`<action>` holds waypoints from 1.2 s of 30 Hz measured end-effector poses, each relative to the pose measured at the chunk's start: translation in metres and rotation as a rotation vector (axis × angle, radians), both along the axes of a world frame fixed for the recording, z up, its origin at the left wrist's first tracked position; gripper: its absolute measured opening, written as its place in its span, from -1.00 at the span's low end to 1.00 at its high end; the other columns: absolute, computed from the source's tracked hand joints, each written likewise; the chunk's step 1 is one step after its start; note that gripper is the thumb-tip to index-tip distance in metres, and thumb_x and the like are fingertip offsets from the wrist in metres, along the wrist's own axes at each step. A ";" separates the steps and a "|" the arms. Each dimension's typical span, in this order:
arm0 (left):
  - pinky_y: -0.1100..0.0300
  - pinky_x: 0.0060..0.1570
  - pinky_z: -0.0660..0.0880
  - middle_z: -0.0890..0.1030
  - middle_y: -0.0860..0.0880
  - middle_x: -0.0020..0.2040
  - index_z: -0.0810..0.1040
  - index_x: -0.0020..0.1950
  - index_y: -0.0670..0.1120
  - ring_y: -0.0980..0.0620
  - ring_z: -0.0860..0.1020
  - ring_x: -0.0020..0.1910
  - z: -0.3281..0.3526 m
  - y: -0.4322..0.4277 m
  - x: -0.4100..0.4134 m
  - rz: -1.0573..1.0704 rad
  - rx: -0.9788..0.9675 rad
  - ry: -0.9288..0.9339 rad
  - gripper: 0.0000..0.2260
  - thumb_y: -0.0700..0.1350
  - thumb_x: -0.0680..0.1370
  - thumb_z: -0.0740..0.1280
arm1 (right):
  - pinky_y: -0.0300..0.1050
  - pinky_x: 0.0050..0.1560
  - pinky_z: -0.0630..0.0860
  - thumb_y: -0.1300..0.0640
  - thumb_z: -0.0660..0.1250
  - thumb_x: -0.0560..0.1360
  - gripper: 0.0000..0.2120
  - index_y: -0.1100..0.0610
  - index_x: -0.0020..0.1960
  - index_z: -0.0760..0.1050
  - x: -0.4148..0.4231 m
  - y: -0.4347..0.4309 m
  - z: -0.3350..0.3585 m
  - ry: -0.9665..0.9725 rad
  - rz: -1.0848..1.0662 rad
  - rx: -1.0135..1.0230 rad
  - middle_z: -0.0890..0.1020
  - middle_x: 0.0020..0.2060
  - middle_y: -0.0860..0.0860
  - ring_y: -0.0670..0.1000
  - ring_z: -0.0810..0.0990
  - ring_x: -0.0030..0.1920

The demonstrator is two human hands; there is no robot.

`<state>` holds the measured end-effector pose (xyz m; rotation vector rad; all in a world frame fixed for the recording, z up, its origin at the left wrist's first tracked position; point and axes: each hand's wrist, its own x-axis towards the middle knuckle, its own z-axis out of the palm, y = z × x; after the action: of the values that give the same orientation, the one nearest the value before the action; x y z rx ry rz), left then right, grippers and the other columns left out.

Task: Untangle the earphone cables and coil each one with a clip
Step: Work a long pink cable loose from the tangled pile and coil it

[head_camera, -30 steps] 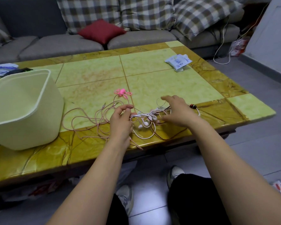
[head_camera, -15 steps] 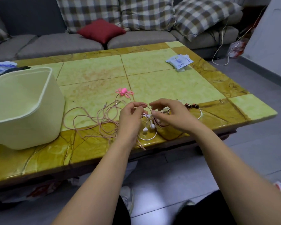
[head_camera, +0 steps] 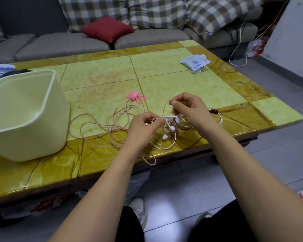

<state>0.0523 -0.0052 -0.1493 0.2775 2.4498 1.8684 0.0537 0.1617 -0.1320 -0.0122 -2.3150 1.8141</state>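
Above the near edge of the desk [head_camera: 182, 81], the left hand [head_camera: 141, 127] is pinching the tangled earphone cables [head_camera: 119, 126], its fingers [head_camera: 153, 118] curling round the knot. The right hand [head_camera: 191, 110] is pinching a pink loop just beside them, white earbuds [head_camera: 172, 128] dangling between. Beyond the fingers, a pink clip [head_camera: 135, 96] is lying on the desk.

Cable knot [head_camera: 169, 117] perhaps behind left hand [head_camera: 140, 126]

both hands [head_camera: 142, 126] pinching tangled earphone cables [head_camera: 168, 123]

grey sofa [head_camera: 59, 44], checked cushions [head_camera: 157, 11]; tiled floor [head_camera: 278, 154]
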 end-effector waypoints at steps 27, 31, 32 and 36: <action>0.17 -0.29 0.32 0.56 0.05 -0.25 0.53 -0.15 -0.03 0.13 0.43 -0.36 -0.008 0.005 -0.009 0.231 0.067 0.003 -0.81 -0.14 0.62 0.18 | -0.14 -0.32 0.55 0.19 0.49 0.41 -0.85 0.07 -0.04 0.61 0.002 0.003 -0.008 -0.178 0.165 0.392 0.58 -0.29 0.00 -0.06 0.53 -0.30; 0.15 -0.26 0.32 0.55 0.03 -0.25 0.54 -0.18 0.00 0.05 0.43 -0.33 -0.010 0.001 -0.017 0.225 0.058 -0.016 -0.79 -0.14 0.60 0.19 | -0.24 -0.29 0.47 0.23 0.43 0.45 -0.88 0.12 -0.02 0.62 0.002 0.006 -0.010 -0.160 0.148 0.308 0.62 -0.27 -0.02 -0.15 0.52 -0.31; 0.15 -0.28 0.30 0.54 0.03 -0.28 0.54 -0.18 0.01 0.04 0.42 -0.34 -0.010 0.001 -0.018 0.215 0.043 -0.028 -0.79 -0.15 0.60 0.19 | -0.24 -0.28 0.46 0.23 0.43 0.46 -0.89 0.12 -0.02 0.63 0.002 0.007 -0.011 -0.156 0.149 0.307 0.62 -0.27 -0.02 -0.15 0.52 -0.31; 0.19 -0.33 0.35 0.52 -0.01 -0.28 0.53 -0.08 -0.02 0.03 0.48 -0.36 -0.005 0.001 -0.016 0.117 -0.073 -0.112 -0.83 -0.18 0.60 0.17 | -0.29 -0.30 0.45 0.20 0.41 0.48 -0.93 0.10 -0.03 0.62 0.001 0.007 -0.013 -0.128 0.153 0.330 0.65 -0.25 -0.01 -0.18 0.53 -0.33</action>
<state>0.0365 -0.0041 -0.1547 0.0255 2.5011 1.7779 0.0545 0.1689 -0.1447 0.1029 -2.7483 1.5090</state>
